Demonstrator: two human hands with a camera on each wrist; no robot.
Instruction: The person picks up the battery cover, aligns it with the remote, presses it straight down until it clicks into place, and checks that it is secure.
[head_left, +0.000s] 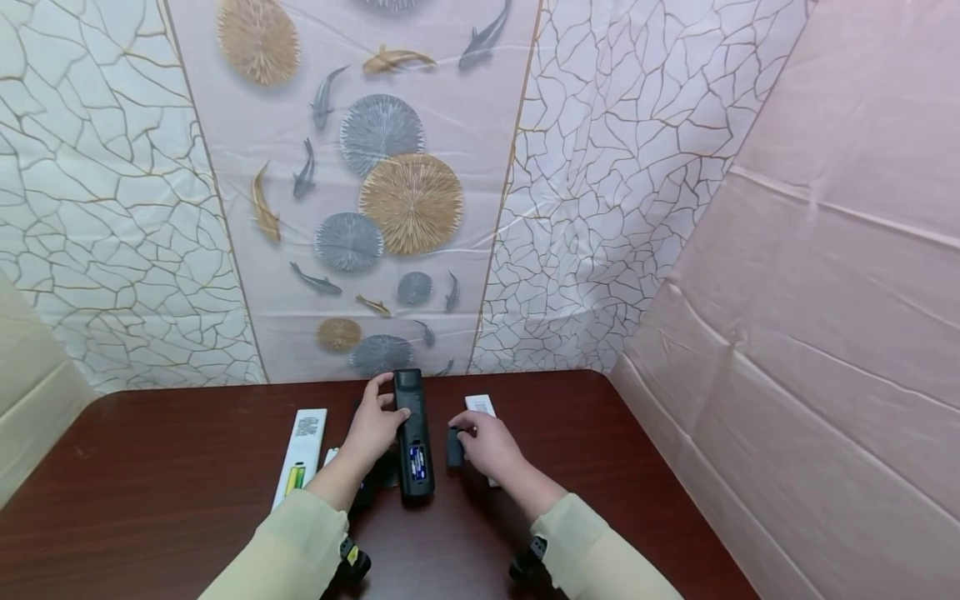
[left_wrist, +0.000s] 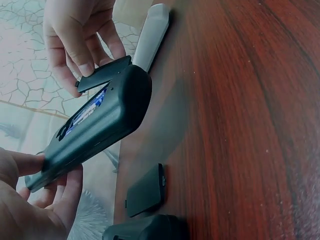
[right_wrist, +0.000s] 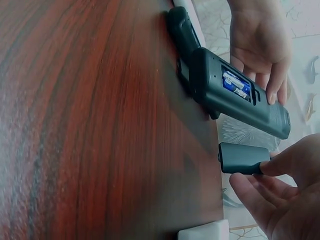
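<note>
- Wall covering (head_left: 570, 167): spans the rear in the head view; appears only in part from either wrist.
- Table (head_left: 187, 450): fills much of both wrist views; displays dark red wood grain.
- Black remote (head_left: 417, 433): hangs raised off the table, back upward and uncovered over the batteries (right_wrist: 236, 85); extends from the left hand (head_left: 372, 429) toward the wearer.
- Second black remote (right_wrist: 181, 31): lies left of the held one; mostly hidden by the left arm in the head view; exposes a rounded end in the right wrist view.
- Left white remote (head_left: 300, 450): lies left of the left hand; displays a green-and-yellow patch (head_left: 296, 477), visible in the head view only.
- Right white remote (head_left: 480, 405): lies behind the right hand (head_left: 491, 443) and partly hidden by it; exposes more length in the left wrist view.
- Left hand: grips the far end of the black remote, thumb on the back face.
- Right hand: pinches the battery cover (right_wrist: 243, 159) between thumb and fingers, right of the black remote.
- Battery cover: overlaps the black remote in the left wrist view; stands clear of it in the head and right wrist views.
- Loose cover (left_wrist: 146, 194): rests on the table; sharply outlined from the left wrist, dim from the head.
- Batteries: sit side by side, two, blue; most exposed from the right wrist.
</note>
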